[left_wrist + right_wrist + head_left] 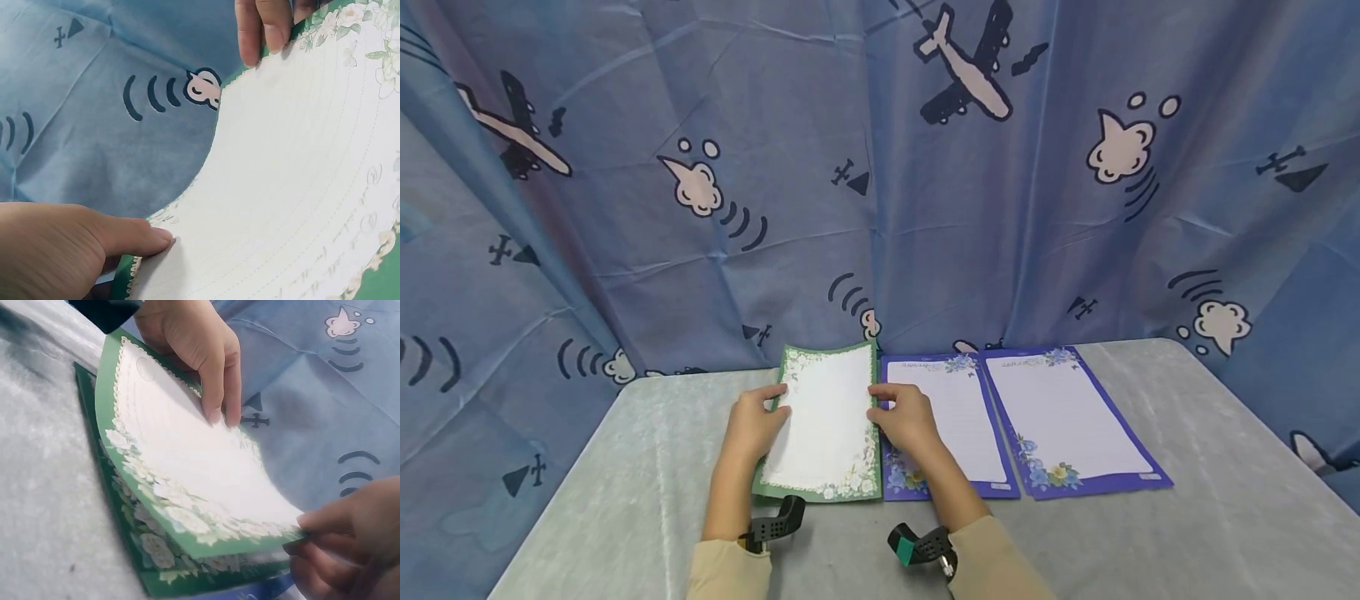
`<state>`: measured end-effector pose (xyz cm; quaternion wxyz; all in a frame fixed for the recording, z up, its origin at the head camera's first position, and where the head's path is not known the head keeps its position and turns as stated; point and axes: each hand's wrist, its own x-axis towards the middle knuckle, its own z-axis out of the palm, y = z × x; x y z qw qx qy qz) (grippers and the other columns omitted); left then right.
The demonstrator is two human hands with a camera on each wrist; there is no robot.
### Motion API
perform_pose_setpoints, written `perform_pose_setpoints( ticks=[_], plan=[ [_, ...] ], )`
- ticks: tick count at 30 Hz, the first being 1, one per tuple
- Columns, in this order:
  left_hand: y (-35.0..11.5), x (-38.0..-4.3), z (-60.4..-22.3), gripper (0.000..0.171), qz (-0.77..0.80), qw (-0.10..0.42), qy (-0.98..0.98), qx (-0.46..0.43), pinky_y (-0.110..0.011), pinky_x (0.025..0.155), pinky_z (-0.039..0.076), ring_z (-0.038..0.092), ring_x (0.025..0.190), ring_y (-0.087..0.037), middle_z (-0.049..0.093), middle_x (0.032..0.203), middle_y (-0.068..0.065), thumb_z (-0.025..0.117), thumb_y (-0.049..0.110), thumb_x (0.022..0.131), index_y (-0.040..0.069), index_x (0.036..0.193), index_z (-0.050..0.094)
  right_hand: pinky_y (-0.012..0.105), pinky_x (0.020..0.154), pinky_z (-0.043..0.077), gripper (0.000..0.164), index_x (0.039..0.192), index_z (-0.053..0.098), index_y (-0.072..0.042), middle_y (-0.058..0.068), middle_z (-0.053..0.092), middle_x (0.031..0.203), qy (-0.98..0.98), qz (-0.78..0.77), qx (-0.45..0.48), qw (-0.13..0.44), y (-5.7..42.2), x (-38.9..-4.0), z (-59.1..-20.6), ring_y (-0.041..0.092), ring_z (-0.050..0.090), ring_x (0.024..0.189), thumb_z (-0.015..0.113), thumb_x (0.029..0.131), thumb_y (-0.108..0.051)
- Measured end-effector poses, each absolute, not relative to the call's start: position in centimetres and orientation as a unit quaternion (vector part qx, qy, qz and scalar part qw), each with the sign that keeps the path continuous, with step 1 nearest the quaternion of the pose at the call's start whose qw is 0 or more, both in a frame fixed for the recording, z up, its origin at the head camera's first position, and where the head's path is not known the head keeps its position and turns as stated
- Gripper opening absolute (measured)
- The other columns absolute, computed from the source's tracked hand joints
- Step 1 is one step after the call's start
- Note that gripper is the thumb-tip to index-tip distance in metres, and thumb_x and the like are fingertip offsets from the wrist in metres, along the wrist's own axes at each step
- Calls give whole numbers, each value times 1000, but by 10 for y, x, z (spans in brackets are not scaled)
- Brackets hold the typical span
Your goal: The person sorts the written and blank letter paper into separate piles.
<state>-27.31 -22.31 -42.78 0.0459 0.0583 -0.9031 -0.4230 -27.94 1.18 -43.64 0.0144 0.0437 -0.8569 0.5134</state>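
Note:
A green-bordered sheet of stationery paper (827,417), printed with white flowers, is held up between both hands in the head view. On its left edge the left hand (757,423) pinches it, thumb on the face. The right hand (910,417) grips the opposite edge, its thumb and finger also at the border. The paper bows between them in the left wrist view, faint dashed lines across its white middle. Under it, in the right wrist view, a second green flowered sheet (139,557) lies on the table, mostly hidden by the raised one.
Two purple-bordered sheets with blue flowers lie side by side to the right: the nearer one (958,417), partly behind the right forearm, and the farther one (1075,417). A grey cloth covers the table (1195,550). Behind hangs a blue patterned curtain (805,167).

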Motion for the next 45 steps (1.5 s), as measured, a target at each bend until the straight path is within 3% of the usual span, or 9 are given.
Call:
perform_pose_setpoints(
  ticks=[10,12,14,17,19,21,23,45],
  plan=[
    [-225,-274,-440,44,-417,37,-906,70,-30,56,37,31,50,-11,46,54,-1,63,5,92,2,136,63,49,92,55,35,120,74,-7,12,75,119,-905,419,55,45,4,-273,-446,34,69,114,77,86,-17],
    [-225,-274,-442,44,-410,38,-908,71,-32,62,41,31,52,-12,59,66,-9,63,6,92,2,136,63,50,94,55,35,120,74,-8,13,75,119,-910,409,57,49,3,-272,-448,35,68,117,77,87,-18],
    [-225,-275,-444,44,-403,43,-911,71,-37,71,48,42,57,-16,71,91,-19,63,5,91,2,135,63,50,92,55,35,121,74,-9,13,75,120,-913,400,58,51,1,-272,-450,35,68,116,76,88,-20],
    [-225,-274,-445,44,-393,48,-916,72,-49,94,52,67,87,-34,66,131,-25,64,5,91,1,135,63,50,89,56,36,123,73,-8,14,74,120,-917,391,62,53,0,-271,-451,37,68,114,74,89,-21],
    [-224,-274,-446,45,-388,47,-917,74,-56,105,47,63,120,-42,59,141,-25,64,5,91,1,135,63,50,88,56,36,124,73,-8,14,74,121,-919,385,64,53,-1,-270,-451,37,68,114,74,90,-22],
    [-223,-274,-447,45,-382,45,-920,77,-59,109,43,52,135,-45,57,143,-25,63,4,91,1,136,63,51,86,57,37,124,73,-8,14,74,121,-923,376,64,55,-2,-270,-451,37,69,113,74,90,-22],
    [-223,-274,-448,45,-375,43,-923,80,-60,110,42,49,137,-45,57,143,-25,63,5,91,2,136,63,50,85,57,37,124,73,-9,13,74,121,-926,367,61,57,-3,-270,-451,36,69,112,75,89,-22],
    [-219,-270,-444,44,-329,56,-937,102,-60,102,47,56,128,-47,61,139,-25,69,11,91,-1,133,64,50,79,58,33,118,75,-9,16,76,113,-936,337,57,83,-9,-267,-450,37,72,102,75,90,-25]
  ],
)
